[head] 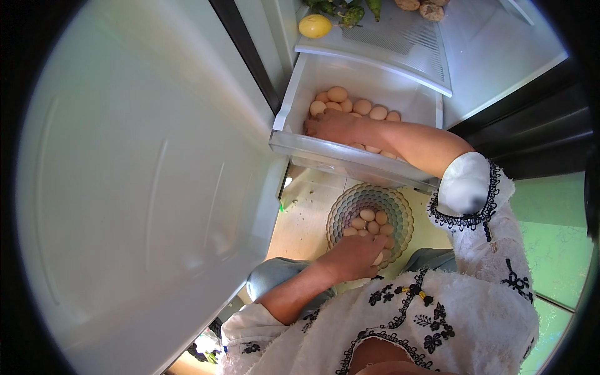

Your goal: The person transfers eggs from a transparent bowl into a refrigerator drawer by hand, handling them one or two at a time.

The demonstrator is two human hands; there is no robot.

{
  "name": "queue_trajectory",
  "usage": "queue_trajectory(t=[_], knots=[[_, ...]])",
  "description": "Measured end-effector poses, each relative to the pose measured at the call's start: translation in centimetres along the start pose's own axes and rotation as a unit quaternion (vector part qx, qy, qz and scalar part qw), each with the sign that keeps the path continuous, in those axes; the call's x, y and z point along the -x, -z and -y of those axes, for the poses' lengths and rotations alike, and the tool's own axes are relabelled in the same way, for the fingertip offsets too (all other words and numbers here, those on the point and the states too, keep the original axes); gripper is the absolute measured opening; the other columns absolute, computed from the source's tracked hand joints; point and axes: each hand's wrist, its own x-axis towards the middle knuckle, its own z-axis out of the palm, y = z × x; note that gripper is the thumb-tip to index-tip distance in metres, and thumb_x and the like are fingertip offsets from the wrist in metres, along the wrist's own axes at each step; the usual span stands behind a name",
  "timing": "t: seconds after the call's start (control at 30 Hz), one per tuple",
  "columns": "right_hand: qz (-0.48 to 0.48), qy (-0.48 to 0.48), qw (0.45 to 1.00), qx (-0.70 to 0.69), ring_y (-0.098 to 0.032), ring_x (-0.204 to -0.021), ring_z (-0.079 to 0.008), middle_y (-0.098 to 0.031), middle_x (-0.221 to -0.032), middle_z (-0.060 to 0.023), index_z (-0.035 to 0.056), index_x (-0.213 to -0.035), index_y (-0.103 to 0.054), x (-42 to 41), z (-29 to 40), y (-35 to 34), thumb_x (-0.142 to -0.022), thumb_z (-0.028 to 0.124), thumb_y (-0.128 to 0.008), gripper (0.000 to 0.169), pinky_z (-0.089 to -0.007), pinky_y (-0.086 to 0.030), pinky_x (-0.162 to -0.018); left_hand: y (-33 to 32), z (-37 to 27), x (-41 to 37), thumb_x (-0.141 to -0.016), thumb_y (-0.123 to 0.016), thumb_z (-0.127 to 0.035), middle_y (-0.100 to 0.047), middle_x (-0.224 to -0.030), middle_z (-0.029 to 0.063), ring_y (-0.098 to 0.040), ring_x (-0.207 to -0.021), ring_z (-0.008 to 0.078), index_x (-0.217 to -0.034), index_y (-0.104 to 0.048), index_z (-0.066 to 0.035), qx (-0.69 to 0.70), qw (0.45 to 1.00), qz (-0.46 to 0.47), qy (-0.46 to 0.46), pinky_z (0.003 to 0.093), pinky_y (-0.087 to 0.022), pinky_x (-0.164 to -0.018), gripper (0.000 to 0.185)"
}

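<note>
My right hand (330, 125) reaches into the left side of a pulled-out fridge drawer (356, 161), among brown eggs (362, 107). Its fingers point down by the left wall, and whether they hold an egg is hidden. More eggs show behind the hand and along the drawer's front panel. Below the drawer stands a scalloped, dimpled glass bowl (404, 220) with several eggs (373, 228) heaped in it. Over the bowl's near edge, my left hand (354, 257) curls its thumb and fingers around one egg (378, 258).
The open fridge door (140, 187) fills the left side. Above the drawer, a shelf (389, 47) carries a yellow lemon-like fruit (315, 26), green peppers (351, 17) and brown round produce (431, 11). Scattered crumbs lie on the floor (300, 220). A green panel (548, 239) stands at right.
</note>
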Motion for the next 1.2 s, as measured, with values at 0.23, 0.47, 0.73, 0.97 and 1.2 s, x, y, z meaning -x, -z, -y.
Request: queue_trajectory(t=[0.23, 0.47, 0.73, 0.97, 1.2], knots=[[-0.039, 0.139, 0.977, 0.157, -0.060, -0.081, -0.0325, -0.056, -0.106, -0.0135, 0.0128, -0.110, -0.056, -0.2, -1.8, -1.4, -0.079, 0.022, -0.052, 0.032, -0.0427, -0.046, -0.069, 0.6, -0.3, -0.1, -0.072, -0.064, -0.021, -0.056, -0.096, 0.0173, -0.058, -0.086, 0.0355, -0.117, -0.043, -0.008, -0.001, 1.000, 0.014, 0.007, 0.0424, -0.048, -0.073, 0.051], [-0.067, 0.158, 0.958, 0.229, -0.060, -0.080, -0.0287, -0.051, -0.110, -0.0096, 0.0212, -0.108, -0.057, 0.6, -2.2, -0.7, -0.077, 0.020, -0.053, 0.031, -0.0405, -0.046, -0.060, 3.7, -0.8, -0.6, -0.077, -0.066, -0.018, -0.056, -0.101, 0.0130, -0.059, -0.088, 0.0235, -0.113, -0.043, -0.005, 0.259, 0.961, -0.071, 0.059, 0.0308, -0.049, -0.078, 0.044], [-0.070, -0.178, 0.981, -0.035, -0.061, -0.085, -0.0297, -0.060, -0.103, -0.0130, 0.0158, -0.103, -0.061, 1.7, 1.2, 3.1, -0.083, 0.020, -0.052, 0.022, -0.0375, -0.048, -0.071, 4.0, 0.3, -0.4, -0.085, -0.063, -0.022, -0.053, -0.106, 0.0088, -0.059, -0.086, 0.0167, -0.118, -0.044, -0.001, 0.599, 0.774, -0.202, -0.036, 0.0257, -0.050, -0.073, 0.044], [0.076, -0.095, 0.929, -0.351, -0.061, -0.078, -0.0229, -0.064, -0.102, -0.0090, 0.0077, -0.111, -0.060, 10.0, 5.0, 13.8, -0.078, 0.026, -0.065, 0.038, -0.0303, -0.050, -0.063, 5.0, 0.8, -0.2, -0.088, -0.061, -0.027, -0.058, -0.098, 0.0077, -0.060, -0.079, 0.0131, -0.120, -0.045, -0.002, 0.728, 0.637, -0.242, -0.069, 0.0222, -0.051, -0.070, 0.044], [-0.032, 0.087, 0.966, -0.241, -0.061, -0.083, -0.0174, -0.064, -0.102, -0.0075, 0.0088, -0.113, -0.059, 13.8, 9.0, 12.2, -0.068, 0.013, -0.073, 0.047, -0.0276, -0.050, -0.067, 4.4, 0.9, -0.5, -0.088, -0.057, -0.039, -0.053, -0.109, 0.0111, -0.060, -0.085, 0.0164, -0.125, -0.035, -0.005, 0.724, 0.606, -0.313, -0.099, 0.0259, -0.053, -0.074, 0.054]])
